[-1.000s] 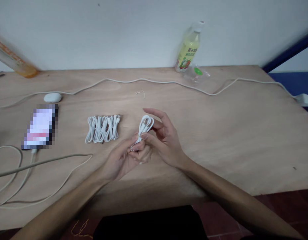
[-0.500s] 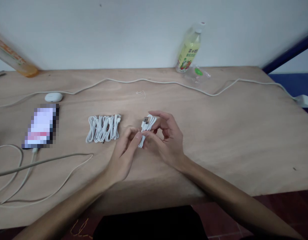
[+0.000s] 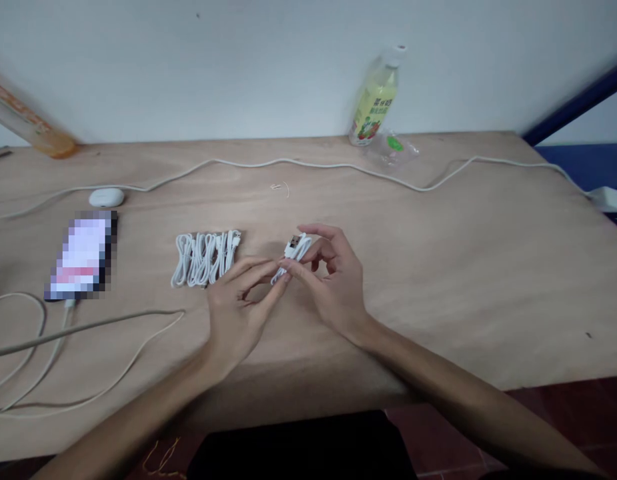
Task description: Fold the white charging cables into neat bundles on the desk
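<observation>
A coiled white USB cable (image 3: pixel 300 247) is held between my two hands above the table, its metal plug facing up and away from me. My right hand (image 3: pixel 335 283) pinches it from the right, thumb in front and fingers behind. Closed on the coil's lower left end is my left hand (image 3: pixel 243 300), with thumb and fingertips meeting there. The fingers cover the middle of the coil. Just left of it, several bundled white cables (image 3: pixel 205 257) lie side by side in a row, partly behind my left hand.
A phone (image 3: pixel 83 257) with a charging cord lies at left, near a white earbud case (image 3: pixel 107 197). A long white cord (image 3: pixel 298 162) crosses the back. A yellow-green bottle (image 3: pixel 375 100) stands by clear plastic wrap (image 3: pixel 392 148). An orange-labelled bottle (image 3: pixel 33 123) is far left.
My left hand has shifted to the lower left end of the coil, its fingers straighter than before. The coil has tilted further over to the right.
</observation>
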Demonstrator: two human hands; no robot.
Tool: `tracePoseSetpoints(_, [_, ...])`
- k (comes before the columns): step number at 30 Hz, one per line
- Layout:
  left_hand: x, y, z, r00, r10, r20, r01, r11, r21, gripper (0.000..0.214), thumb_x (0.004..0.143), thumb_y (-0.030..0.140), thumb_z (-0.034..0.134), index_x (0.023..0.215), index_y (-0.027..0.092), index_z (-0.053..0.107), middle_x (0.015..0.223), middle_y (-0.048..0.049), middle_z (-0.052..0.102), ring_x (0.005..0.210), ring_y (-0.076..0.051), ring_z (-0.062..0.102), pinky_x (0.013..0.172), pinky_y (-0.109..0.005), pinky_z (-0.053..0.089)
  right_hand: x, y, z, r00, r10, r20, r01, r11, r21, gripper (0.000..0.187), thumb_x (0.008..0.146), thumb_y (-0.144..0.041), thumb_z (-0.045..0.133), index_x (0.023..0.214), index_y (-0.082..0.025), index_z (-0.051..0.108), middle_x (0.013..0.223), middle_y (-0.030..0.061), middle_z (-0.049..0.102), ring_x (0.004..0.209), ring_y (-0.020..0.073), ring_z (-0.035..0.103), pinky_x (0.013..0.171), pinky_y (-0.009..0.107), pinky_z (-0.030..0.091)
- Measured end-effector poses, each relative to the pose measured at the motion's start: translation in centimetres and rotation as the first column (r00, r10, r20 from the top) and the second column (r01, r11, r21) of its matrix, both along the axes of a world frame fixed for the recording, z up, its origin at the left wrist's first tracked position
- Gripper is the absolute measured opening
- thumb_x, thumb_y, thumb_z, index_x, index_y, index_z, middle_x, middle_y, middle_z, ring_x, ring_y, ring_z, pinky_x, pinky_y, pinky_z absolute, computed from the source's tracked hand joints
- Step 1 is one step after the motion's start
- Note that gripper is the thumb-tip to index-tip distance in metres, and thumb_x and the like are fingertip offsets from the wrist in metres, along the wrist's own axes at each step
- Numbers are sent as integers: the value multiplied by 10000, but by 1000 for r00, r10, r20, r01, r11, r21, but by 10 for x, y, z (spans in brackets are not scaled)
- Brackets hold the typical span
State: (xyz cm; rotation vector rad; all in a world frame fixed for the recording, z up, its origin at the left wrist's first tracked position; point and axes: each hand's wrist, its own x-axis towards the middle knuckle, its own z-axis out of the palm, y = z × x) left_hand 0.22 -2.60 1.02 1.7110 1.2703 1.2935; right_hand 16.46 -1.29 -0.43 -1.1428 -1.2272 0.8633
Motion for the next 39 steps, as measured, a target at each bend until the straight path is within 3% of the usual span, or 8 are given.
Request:
tracePoseSetpoints(5, [-1, 0, -1, 997, -13, -77, 15, 1000, 26, 110, 989, 254, 797, 1061, 268, 880, 1001, -36, 849, 810, -179, 768, 753, -322, 649, 1, -2, -1, 998, -13, 65, 15, 1000, -24, 378, 888, -312, 899, 1224, -308, 726, 799, -66, 672, 730, 160, 664, 687, 328, 534])
tracePoseSetpoints(11, [-2, -2, -3, 989, 18, -145, -2, 994, 113, 123, 986, 237, 802, 1075, 268, 880, 999, -30, 860, 806, -181, 778, 730, -306, 643, 1, -4, -1, 988, -48, 146, 41, 998, 49, 353, 894, -275, 903, 1212, -326, 759, 802, -61, 699, 711, 156, 665, 669, 318, 549])
tracePoseSetpoints(16, [0, -2, -4, 991, 2, -137, 15, 992, 125, 166, 1013, 213, 768, 1107, 278, 889, 1025, -26, 866, 800, -179, 783, 783, -323, 657, 0, -6, -1, 979, -74, 189, 61, 996, 71, 327, 917, -299, 893, 1215, -331, 763, 787, -57, 714, 703, 166, 671, 667, 326, 571])
tracePoseSetpoints(21, [0, -2, -2, 994, 10, -112, -2, 998, 71, 166, 1013, 226, 762, 1079, 279, 904, 981, -27, 858, 780, -177, 764, 763, -316, 637, 0, -6, 2, 980, -48, 193, 28, 994, 104, 322, 952, -271, 862, 1249, -320, 750, 868, -37, 763, 766, 178, 718, 720, 343, 600])
tracePoseSetpoints(26, [-3, 2, 0, 998, 59, -35, -61, 997, -53, 160, 992, 299, 791, 1094, 303, 915, 990, -31, 853, 752, -169, 723, 602, -270, 544, 1, -8, 3, 969, 27, 245, -55, 992, 110, 434, 1003, -297, 808, 1408, -346, 657, 1060, 7, 812, 933, 223, 779, 821, 390, 647])
tracePoseSetpoints(31, [-3, 8, 2, 995, 75, 70, -68, 993, -97, 122, 947, 365, 840, 1021, 319, 926, 836, -7, 808, 677, -164, 651, 560, -280, 497, 0, -10, 0, 966, 25, 259, -59, 990, 126, 515, 987, -353, 839, 1427, -346, 571, 1159, 24, 807, 986, 247, 806, 846, 432, 664])
tracePoseSetpoints(35, [-2, 10, 3, 991, 82, 102, -70, 991, -118, 119, 931, 400, 868, 991, 315, 927, 769, 5, 775, 641, -158, 624, 540, -284, 485, 0, -9, -5, 953, -24, 304, -47, 973, 224, 351, 1014, -345, 804, 1295, -317, 596, 1080, 24, 807, 1013, 256, 800, 874, 444, 651])
tracePoseSetpoints(39, [-3, 10, 2, 992, 71, 103, -59, 992, -109, 108, 940, 354, 863, 1012, 301, 923, 798, 1, 790, 670, -158, 672, 560, -279, 525, 5, -6, -2, 905, -26, 425, -131, 933, 334, 79, 1076, -286, 714, 1134, -281, 661, 1060, 50, 808, 993, 248, 771, 889, 436, 631])
